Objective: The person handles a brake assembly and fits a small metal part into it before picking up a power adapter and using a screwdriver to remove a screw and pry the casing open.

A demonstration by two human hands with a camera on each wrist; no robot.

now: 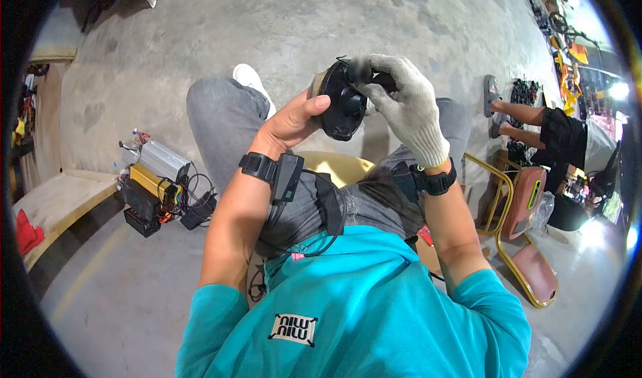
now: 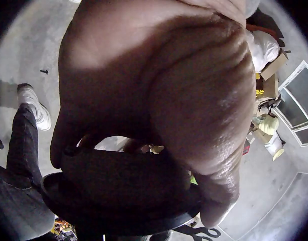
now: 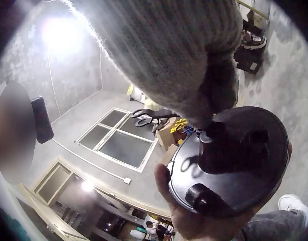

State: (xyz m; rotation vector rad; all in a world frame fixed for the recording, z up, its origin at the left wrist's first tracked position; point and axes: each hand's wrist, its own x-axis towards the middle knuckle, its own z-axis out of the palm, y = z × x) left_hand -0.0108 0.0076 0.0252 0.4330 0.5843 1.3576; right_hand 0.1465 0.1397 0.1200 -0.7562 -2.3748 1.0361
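Observation:
My bare left hand [image 1: 294, 118] grips a glossy black round part [image 1: 342, 107] from below, its thumb along the rim. In the right wrist view, short black stubs rise from the face of this disc [image 3: 234, 170]. A thick body [image 2: 124, 175] behind the disc fills the left palm in the left wrist view. My right hand [image 1: 408, 104], in a pale knitted glove, holds black-handled scissors [image 3: 144, 118] close over the disc, with the handle loops pointing away. Glove fingers hide the blades. The gloved fingertips are right at the taller stub.
Left on the floor stand a silver and gold boxed unit with cables [image 1: 157, 167] and a low bench [image 1: 60, 201]. At right are a gold-framed chair [image 1: 518, 204] and another person's legs [image 1: 525, 114]. My knees flank the work above a yellow seat [image 1: 338, 167].

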